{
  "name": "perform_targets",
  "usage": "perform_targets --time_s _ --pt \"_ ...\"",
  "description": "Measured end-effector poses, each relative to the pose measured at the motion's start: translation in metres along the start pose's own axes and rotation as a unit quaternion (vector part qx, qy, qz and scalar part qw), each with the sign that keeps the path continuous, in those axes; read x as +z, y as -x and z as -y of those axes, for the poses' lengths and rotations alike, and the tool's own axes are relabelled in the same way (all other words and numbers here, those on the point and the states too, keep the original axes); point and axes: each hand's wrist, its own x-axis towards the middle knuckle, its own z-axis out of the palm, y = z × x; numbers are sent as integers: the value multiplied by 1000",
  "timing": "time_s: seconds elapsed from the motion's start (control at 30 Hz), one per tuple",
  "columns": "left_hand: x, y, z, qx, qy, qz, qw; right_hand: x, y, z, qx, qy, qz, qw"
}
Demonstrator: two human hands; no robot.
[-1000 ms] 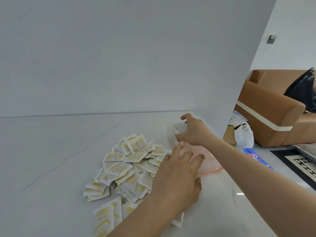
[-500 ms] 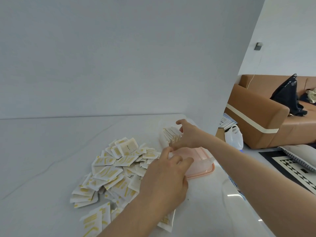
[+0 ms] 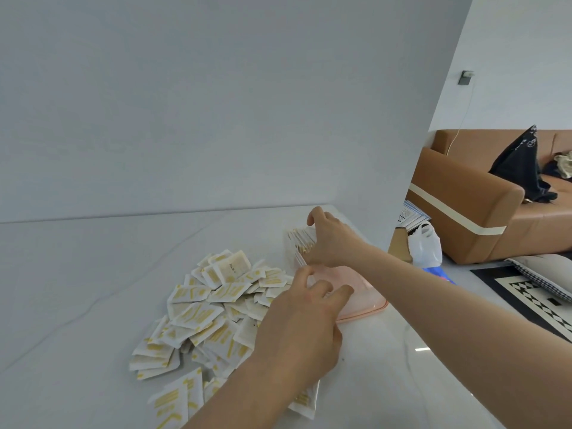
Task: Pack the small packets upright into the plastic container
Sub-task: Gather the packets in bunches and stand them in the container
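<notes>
1. Nearest, 6 o'clock: loose small packets (image 3: pixel 198 320) heaped flat on the white surface (image 3: pixel 77 289), white with yellow print. Plenty not yet packed.
2. Left hand (image 3: pixel 305 329) at 5 o'clock over the heap's right edge, fingers loosely curled, tips reaching toward the container. Cannot tell whether it pinches a packet; one packet (image 3: pixel 305 404) pokes out under the wrist.
3. Pink lid (image 3: pixel 359 292) lies flat just beyond the left fingertips, about 3 o'clock of the heap.
4. Clear plastic container (image 3: pixel 291 252) at 1 o'clock of the heap, holding a row of upright packets (image 3: pixel 301 239). Right hand (image 3: pixel 331 239) curls over the row, fingers bracing its top, thumb low on the near side.
5. Risks, my judgement: if the right hand lets go, the row likely fans or topples; pushing another packet in with a loose gap could bend it or lay it flat; the container sits near the surface's right edge, so a shove could slide it off.
6. Writing: one turned-over packet (image 3: pixel 233 267) shows small dark print, too small to read. No brand legible.
7. Far, 2 o'clock: brown sofa (image 3: pixel 464 212), white plastic bag (image 3: pixel 425 246) on the floor.
</notes>
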Motion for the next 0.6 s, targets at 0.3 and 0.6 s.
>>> perform_targets --time_s 0.3,0.6 --pt "-5 -2 -2 -22 7 39 999 -21 0 -21 51 -100 95 989" --pt "-4 0 -4 -84 18 41 995 -15 -3 -13 76 -3 71 995"
